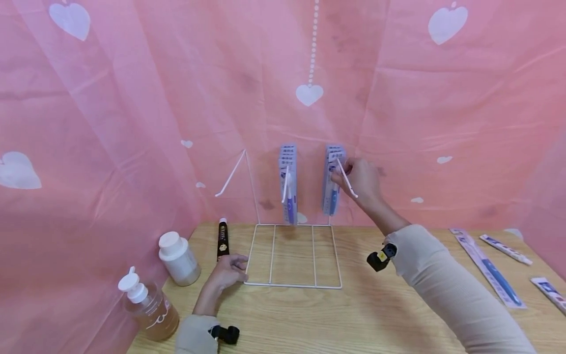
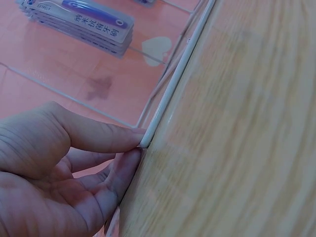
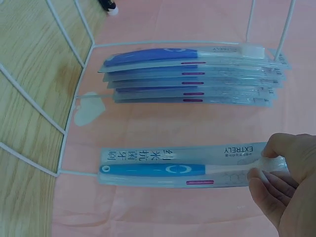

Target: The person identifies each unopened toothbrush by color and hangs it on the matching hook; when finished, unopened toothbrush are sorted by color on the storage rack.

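A white wire rack (image 1: 294,285) with three upward hooks stands on the wooden table. Its front left corner is pinched between thumb and fingers of my left hand (image 1: 227,273), seen close in the left wrist view. Up at the right hook, my right hand (image 1: 363,179) pinches the top end of a packaged blue toothbrush (image 3: 153,169), which hangs there with other packs behind it. On the middle hook hangs a stack of packaged purple toothbrushes (image 1: 289,201). The left hook (image 1: 231,174) carries nothing.
Left of the rack stand a pump bottle (image 1: 155,314), a white jar (image 1: 179,258) and a black tube (image 1: 223,238). At the right lie a packaged toothbrush (image 1: 488,268) and two toothpaste tubes (image 1: 506,249). A pink curtain (image 1: 420,108) hangs behind.
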### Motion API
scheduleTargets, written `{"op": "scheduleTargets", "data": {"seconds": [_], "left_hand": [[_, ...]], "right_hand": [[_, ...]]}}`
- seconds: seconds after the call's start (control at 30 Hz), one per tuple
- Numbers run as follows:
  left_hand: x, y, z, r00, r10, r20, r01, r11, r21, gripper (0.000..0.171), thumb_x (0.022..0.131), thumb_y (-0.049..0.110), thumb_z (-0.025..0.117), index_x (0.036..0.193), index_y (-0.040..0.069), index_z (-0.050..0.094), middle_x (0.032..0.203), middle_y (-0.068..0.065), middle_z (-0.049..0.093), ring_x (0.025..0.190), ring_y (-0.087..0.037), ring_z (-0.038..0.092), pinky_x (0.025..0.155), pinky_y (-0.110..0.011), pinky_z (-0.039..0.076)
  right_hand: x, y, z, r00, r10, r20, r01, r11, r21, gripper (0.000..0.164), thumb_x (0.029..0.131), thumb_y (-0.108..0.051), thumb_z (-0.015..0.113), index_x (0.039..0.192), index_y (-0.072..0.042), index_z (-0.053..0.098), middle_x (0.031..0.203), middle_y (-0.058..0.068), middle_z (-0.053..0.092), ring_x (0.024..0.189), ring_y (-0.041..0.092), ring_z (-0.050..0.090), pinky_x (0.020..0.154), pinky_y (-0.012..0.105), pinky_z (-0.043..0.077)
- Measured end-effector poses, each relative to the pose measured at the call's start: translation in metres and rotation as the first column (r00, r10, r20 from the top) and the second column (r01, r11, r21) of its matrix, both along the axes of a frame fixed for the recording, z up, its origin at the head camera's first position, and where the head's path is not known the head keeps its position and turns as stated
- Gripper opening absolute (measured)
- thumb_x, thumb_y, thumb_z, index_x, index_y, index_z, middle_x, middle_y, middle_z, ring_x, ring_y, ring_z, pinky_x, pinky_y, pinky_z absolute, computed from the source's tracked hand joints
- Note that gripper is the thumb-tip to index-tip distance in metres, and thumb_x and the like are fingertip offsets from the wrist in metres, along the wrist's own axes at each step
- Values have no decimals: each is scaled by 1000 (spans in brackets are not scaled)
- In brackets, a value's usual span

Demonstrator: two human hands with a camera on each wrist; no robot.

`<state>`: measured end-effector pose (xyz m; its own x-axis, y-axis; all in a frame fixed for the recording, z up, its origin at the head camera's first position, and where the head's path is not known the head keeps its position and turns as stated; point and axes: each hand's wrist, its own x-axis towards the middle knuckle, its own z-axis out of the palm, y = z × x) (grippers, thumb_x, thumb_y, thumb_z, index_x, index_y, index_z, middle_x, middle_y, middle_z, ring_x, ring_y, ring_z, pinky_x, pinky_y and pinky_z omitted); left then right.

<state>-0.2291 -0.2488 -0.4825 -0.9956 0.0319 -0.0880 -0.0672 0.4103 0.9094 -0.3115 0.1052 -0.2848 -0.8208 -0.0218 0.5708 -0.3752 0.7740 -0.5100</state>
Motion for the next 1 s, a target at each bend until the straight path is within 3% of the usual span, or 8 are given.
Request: {"op": "scheduleTargets", "data": {"seconds": [0.2, 0.27, 0.4, 0.53, 0.6, 0.73, 0.87, 1.0], "left_hand": [[2, -2, 1, 1000, 8, -5, -8, 1000, -2, 50, 67, -16, 76, 115, -7, 66, 91, -12, 60, 80, -22, 58, 70, -32, 51], [2, -2, 0, 1000, 5, -8, -5, 1000, 3, 50, 68, -16, 76, 116, -7, 66, 91, -13, 60, 80, -22, 58, 69, -32, 51], [4, -3, 1, 1000, 3, -5, -3, 1000, 16, 50, 68, -16, 76, 116, -7, 66, 92, -13, 60, 80, -22, 58, 70, -31, 51], [5, -5, 3, 1000, 4, -8, -4, 1000, 11, 51, 67, -16, 76, 116, -7, 66, 91, -13, 60, 80, -22, 58, 70, -31, 51], [6, -7, 4, 1000, 9, -9, -9, 1000, 4, 51, 67, -15, 76, 117, -7, 66, 92, -12, 60, 80, -22, 58, 70, -31, 51], [8, -12, 4, 1000, 16, 1, -16, 1000, 5, 52, 68, -15, 76, 118, -7, 66, 92, -13, 59, 81, -22, 57, 70, -31, 51], [8, -14, 4, 1000, 12, 7, -12, 1000, 8, 51, 69, -14, 76, 119, -6, 65, 93, -13, 58, 82, -22, 57, 70, -30, 51], [10, -15, 4, 1000, -1, 5, 1, 1000, 20, 52, 70, -14, 76, 120, -7, 64, 94, -13, 58, 83, -23, 57, 71, -30, 51]], "right_hand": [[3, 5, -7, 999, -9, 41, 8, 1000, 27, 32, 81, -26, 79, 72, -2, 60, 64, 9, 60, 57, 23, 53, 50, 32, 38], [4, 15, -9, 997, 6, 77, -9, 999, 41, 35, 79, -27, 82, 79, 1, 61, 70, 13, 63, 62, 26, 56, 54, 35, 44], [8, 50, -19, 978, 32, 204, -47, 997, 66, 53, 78, -27, 84, 109, 9, 61, 96, 24, 65, 82, 36, 63, 68, 43, 52], [11, 107, -38, 941, -41, 335, -17, 986, 168, 63, 84, -34, 77, 121, 12, 56, 103, 30, 64, 85, 39, 64, 63, 45, 53], [11, 139, -49, 918, -110, 380, 17, 971, 240, 61, 86, -40, 73, 112, 14, 57, 96, 29, 65, 77, 36, 64, 58, 43, 51], [14, 198, -77, 889, -183, 419, 64, 958, 280, 54, 89, -36, 68, 99, 16, 57, 81, 25, 62, 62, 28, 57, 51, 39, 47], [23, 240, -106, 872, -236, 429, 122, 953, 278, 44, 92, -31, 64, 64, -1, 47, 55, 4, 42, 48, 16, 37, 44, 30, 32], [32, 268, -125, 871, -291, 395, 185, 940, 286, 46, 93, -30, 60, 57, -15, 34, 54, -5, 28, 47, 13, 30, 43, 28, 26]]}}
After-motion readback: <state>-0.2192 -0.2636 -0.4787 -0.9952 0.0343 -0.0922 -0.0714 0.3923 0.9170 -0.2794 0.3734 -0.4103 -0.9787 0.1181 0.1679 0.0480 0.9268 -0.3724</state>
